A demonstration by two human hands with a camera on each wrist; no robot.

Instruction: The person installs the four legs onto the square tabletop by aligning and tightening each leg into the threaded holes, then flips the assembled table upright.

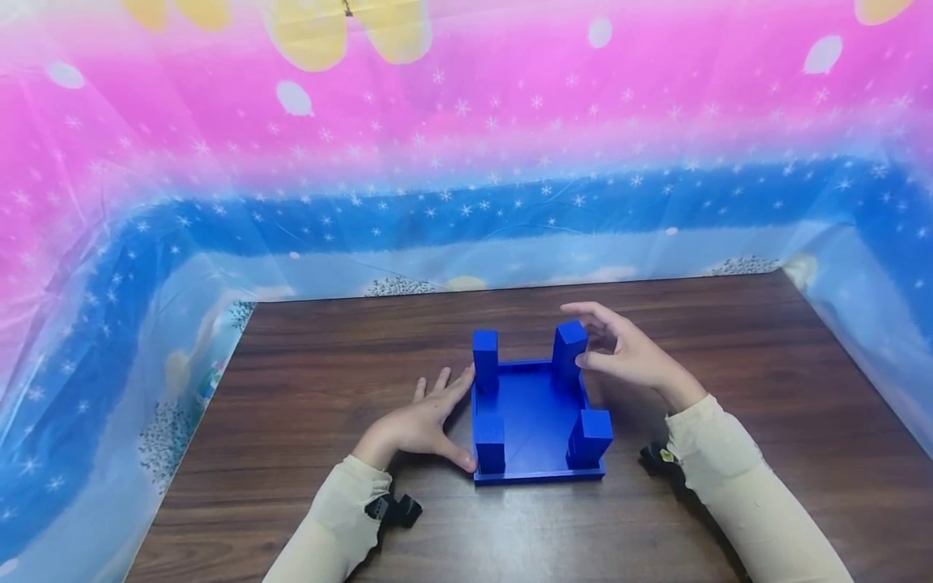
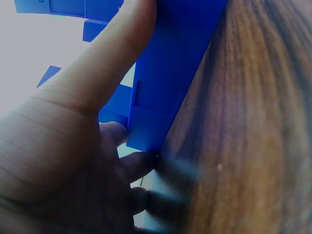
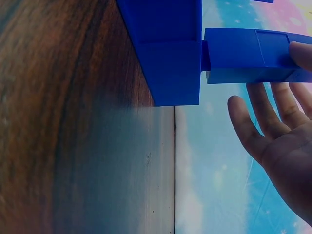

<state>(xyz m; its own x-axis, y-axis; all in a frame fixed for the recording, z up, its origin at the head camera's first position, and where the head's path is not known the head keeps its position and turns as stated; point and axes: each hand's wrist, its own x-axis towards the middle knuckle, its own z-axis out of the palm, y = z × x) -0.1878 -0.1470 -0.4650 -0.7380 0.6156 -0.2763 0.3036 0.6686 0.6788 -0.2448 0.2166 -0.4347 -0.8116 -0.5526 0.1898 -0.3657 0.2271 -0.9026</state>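
A blue square tray-like base [image 1: 526, 429] with low rims lies on the table, a blue post standing at each corner. My left hand [image 1: 419, 421] rests along its left side, fingers spread, thumb at the near corner and forefinger towards the far one. In the left wrist view the thumb [image 2: 117, 48] lies against the blue side. My right hand [image 1: 630, 352] pinches the far right post [image 1: 568, 348] between thumb and fingers. The right wrist view shows this post [image 3: 234, 53] slightly apart from the base [image 3: 170, 73], with a narrow peg [image 3: 205, 56] between them.
The brown wooden table [image 1: 328, 348] extends around the base. Behind it and at both sides hangs a pink and blue patterned cloth [image 1: 466, 202]. Black straps or devices [image 1: 394, 510] sit at both wrists.
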